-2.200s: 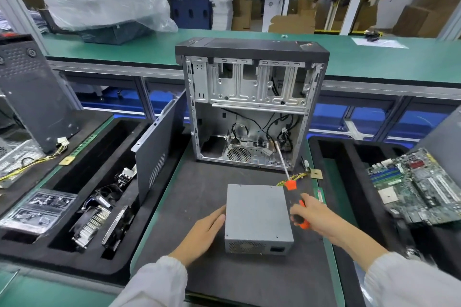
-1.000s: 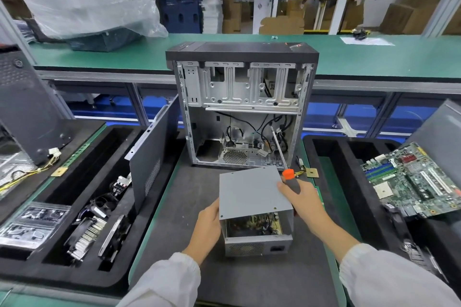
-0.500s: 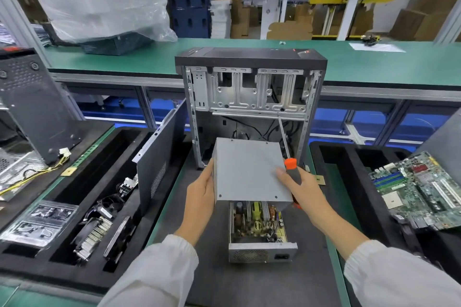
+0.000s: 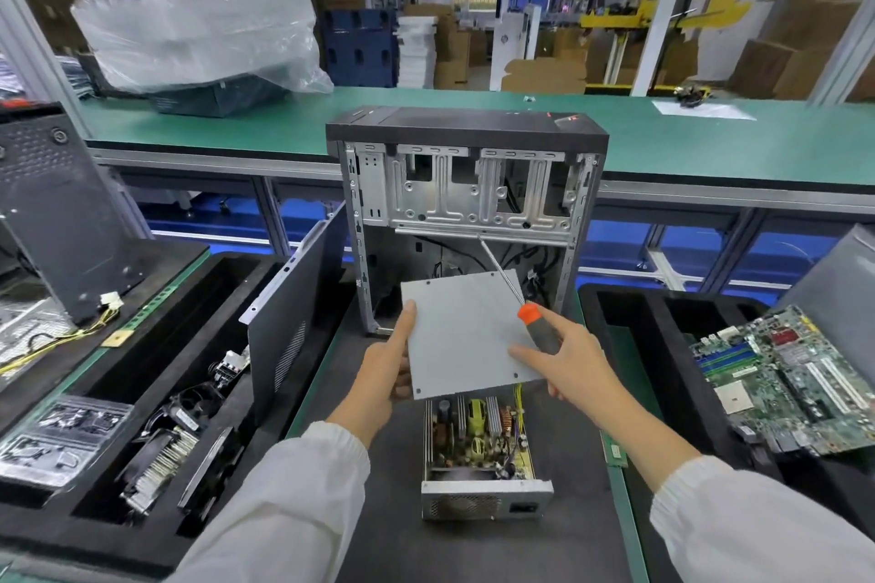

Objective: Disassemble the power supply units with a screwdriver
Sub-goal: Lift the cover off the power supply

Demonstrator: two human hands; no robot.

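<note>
both grips, left hand and right hand with screwdriver, hold the lifted cover at frame centre; next, set it aside

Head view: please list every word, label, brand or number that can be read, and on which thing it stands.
None can be read.
Motherboard: printing too small.
Computer case: red mark on top, blurred.
Bags in the left tray: print too blurred.
Power supply base: no legible label.
Grey cover: plain, no text.
</note>
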